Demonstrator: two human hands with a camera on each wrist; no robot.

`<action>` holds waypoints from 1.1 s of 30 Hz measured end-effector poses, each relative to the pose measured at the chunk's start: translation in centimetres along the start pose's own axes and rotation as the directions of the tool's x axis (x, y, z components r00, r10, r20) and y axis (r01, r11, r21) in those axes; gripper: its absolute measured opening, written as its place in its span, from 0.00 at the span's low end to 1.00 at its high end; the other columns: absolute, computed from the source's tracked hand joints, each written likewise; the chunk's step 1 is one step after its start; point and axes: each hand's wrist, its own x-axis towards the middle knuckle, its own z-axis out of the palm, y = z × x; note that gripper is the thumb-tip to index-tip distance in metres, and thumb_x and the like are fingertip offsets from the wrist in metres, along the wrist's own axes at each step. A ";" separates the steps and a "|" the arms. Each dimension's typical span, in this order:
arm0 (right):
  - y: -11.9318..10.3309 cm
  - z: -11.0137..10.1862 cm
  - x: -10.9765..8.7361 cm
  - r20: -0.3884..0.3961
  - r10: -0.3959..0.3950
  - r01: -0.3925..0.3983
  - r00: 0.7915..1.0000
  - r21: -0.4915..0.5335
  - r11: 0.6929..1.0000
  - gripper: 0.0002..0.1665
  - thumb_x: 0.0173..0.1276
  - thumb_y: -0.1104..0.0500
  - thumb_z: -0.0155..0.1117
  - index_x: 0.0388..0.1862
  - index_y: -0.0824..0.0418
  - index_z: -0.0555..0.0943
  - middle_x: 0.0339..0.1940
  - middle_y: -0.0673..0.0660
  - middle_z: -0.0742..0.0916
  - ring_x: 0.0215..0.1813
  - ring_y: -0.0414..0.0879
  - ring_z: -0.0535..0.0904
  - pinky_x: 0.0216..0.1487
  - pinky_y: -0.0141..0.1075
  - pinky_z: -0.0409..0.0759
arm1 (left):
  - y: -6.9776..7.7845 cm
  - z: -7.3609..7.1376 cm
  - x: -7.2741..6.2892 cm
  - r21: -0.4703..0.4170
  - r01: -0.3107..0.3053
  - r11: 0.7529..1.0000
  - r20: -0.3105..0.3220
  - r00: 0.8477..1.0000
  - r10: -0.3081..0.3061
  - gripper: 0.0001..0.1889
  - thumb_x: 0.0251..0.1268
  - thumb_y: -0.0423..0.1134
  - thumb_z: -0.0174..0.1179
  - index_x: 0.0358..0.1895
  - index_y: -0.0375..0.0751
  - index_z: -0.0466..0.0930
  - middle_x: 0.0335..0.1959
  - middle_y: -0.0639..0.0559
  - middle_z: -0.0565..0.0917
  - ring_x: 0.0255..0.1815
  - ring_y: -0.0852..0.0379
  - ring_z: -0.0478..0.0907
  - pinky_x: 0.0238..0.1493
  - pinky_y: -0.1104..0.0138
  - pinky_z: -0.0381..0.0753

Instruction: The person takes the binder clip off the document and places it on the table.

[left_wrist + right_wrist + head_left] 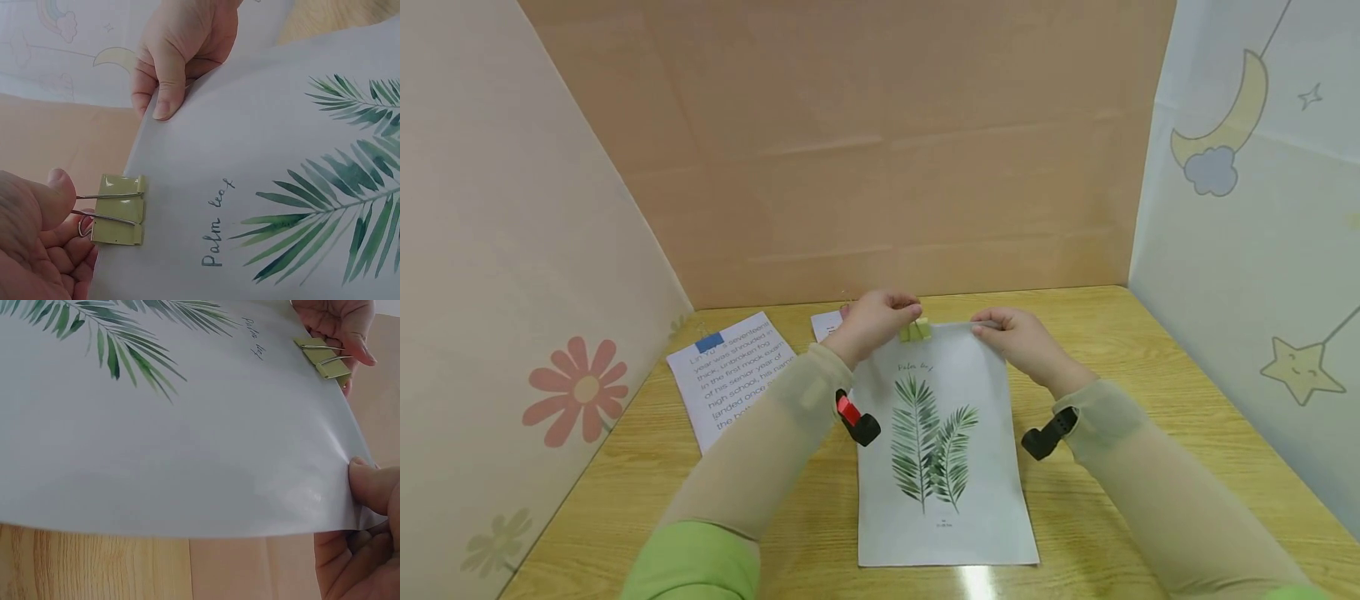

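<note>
A white sheet printed with green palm leaves (934,450) has its top edge raised between both hands. A yellow-green binder clip (120,209) bites the middle of that edge, beside the printed words "Palm leaf". My left hand (880,321) holds the clip by its wire handles, thumb on one side and fingers behind, as the left wrist view shows. With thumb on top and fingers underneath, my right hand (1011,337) pinches the sheet near its top right corner. In the right wrist view the paper (187,462) bows between the hands.
Left on the wooden table (1097,358) lies a text sheet (730,375) with a blue binder clip (709,342). Behind my left hand another paper (825,323) shows in part. A brown backdrop (887,167) and printed side panels (1247,250) enclose the table.
</note>
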 end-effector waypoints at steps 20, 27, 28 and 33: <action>1.2 -1.7 -0.2 -0.018 0.018 -0.018 1.000 -0.025 1.000 0.24 0.75 0.51 0.54 0.61 0.65 0.75 0.56 0.65 0.80 0.50 0.54 0.76 0.47 0.41 0.76 | 0.7 -1.8 -1.3 -0.156 -0.042 0.987 -0.073 0.997 0.031 0.19 0.70 0.49 0.56 0.60 0.49 0.77 0.55 0.56 0.80 0.58 0.55 0.73 0.63 0.55 0.69; 2.0 -3.1 -0.6 -0.022 0.021 -0.022 1.000 -0.049 0.999 0.26 0.75 0.49 0.54 0.62 0.66 0.74 0.55 0.66 0.80 0.48 0.53 0.78 0.45 0.39 0.78 | 0.2 -1.7 -1.6 -0.177 -0.028 0.984 -0.063 0.998 0.017 0.19 0.70 0.49 0.57 0.60 0.48 0.77 0.56 0.56 0.79 0.59 0.55 0.73 0.63 0.55 0.68; 2.1 -3.4 -0.7 -0.019 0.021 -0.022 1.000 -0.052 0.998 0.27 0.75 0.49 0.54 0.63 0.66 0.73 0.55 0.66 0.80 0.48 0.52 0.78 0.45 0.38 0.78 | 0.1 -1.6 -1.6 -0.179 -0.025 0.984 -0.060 0.998 0.014 0.19 0.70 0.48 0.57 0.60 0.48 0.77 0.56 0.56 0.79 0.59 0.55 0.73 0.63 0.55 0.68; 2.8 -4.8 -1.2 -0.011 0.050 -0.050 0.999 -0.068 0.996 0.27 0.75 0.49 0.52 0.64 0.67 0.72 0.55 0.66 0.79 0.45 0.47 0.78 0.42 0.36 0.78 | -0.3 -1.3 -1.8 -0.175 -0.024 0.984 -0.051 0.999 0.015 0.17 0.70 0.48 0.57 0.57 0.49 0.78 0.54 0.56 0.80 0.59 0.55 0.73 0.63 0.54 0.68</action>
